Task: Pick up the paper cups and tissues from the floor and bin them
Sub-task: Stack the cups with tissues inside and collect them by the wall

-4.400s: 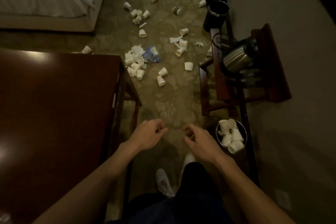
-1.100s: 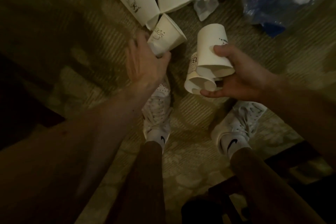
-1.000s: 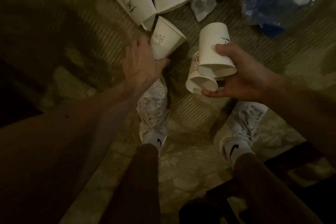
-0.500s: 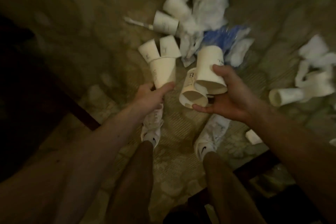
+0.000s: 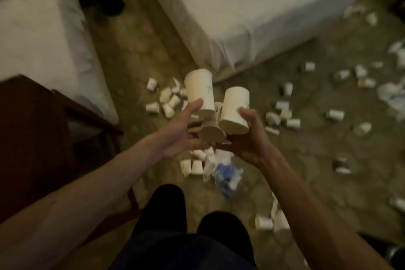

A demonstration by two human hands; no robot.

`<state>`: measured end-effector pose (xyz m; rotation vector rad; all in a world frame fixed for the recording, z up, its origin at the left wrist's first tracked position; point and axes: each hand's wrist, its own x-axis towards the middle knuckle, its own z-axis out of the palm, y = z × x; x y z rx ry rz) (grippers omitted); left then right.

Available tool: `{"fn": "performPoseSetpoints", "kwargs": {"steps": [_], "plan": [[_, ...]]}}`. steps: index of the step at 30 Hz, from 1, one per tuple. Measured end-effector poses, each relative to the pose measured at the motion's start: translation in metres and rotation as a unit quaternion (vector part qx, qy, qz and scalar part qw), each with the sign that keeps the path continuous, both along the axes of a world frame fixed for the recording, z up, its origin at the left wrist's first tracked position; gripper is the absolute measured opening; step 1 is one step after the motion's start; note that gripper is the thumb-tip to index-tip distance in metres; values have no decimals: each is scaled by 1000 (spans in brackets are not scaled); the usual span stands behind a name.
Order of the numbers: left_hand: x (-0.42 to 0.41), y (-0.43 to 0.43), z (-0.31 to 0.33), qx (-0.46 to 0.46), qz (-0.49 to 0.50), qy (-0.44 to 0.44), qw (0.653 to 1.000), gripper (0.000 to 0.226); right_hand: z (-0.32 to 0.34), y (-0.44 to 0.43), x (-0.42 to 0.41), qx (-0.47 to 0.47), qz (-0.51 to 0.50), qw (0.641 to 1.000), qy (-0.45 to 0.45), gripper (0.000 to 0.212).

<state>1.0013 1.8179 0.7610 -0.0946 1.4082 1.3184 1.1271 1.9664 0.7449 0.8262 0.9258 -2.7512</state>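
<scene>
My left hand (image 5: 177,136) holds a white paper cup (image 5: 200,94) upside down, thumb against its side. My right hand (image 5: 248,140) grips another white cup (image 5: 235,109), and a third cup (image 5: 211,135) lies wedged between the two hands with its rim toward me. Both hands are raised close together at chest height. Several more paper cups (image 5: 166,101) lie scattered on the carpet beyond, and a pile of cups and tissues (image 5: 203,163) with a blue plastic wrapper (image 5: 228,176) lies just below my hands. No bin is in view.
A white bed (image 5: 252,6) stands ahead on the right and another bed (image 5: 41,35) on the left, with a carpet strip between. A dark wooden table (image 5: 32,138) is at my left. More cups and tissues (image 5: 341,85) litter the carpet on the right.
I have stood up from a crouch, so the floor litter looks far smaller. Both hands rose with their cups and came together; the left hand's cup now sits beside the right hand's.
</scene>
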Motion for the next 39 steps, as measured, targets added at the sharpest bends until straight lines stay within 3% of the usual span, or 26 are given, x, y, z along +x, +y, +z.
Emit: {"fn": "performPoseSetpoints", "kwargs": {"steps": [8, 15, 20, 24, 30, 34, 39], "plan": [[-83, -33, 129, 144, 73, 26, 987, 98, 129, 6, -106, 133, 151, 970, 138, 79], [-227, -40, 163, 205, 77, 40, 975, 107, 160, 25, -260, 112, 217, 952, 184, 84], [-385, -44, 181, 203, 60, 88, 973, 102, 171, 28, -421, 110, 177, 968, 143, 96], [-500, -41, 207, 168, 83, 133, 973, 104, 193, 22, -534, 165, 165, 963, 137, 73], [-608, -37, 236, 188, 132, 169, 958, 74, 239, 24, -659, 253, 174, 940, 146, 65], [-669, -34, 241, 194, 160, 182, 951, 85, 255, 28, -732, 255, 178, 941, 134, 59], [-755, -26, 218, 236, 248, 134, 930, 87, 251, 37, -831, 276, 203, 934, 103, 40]]}}
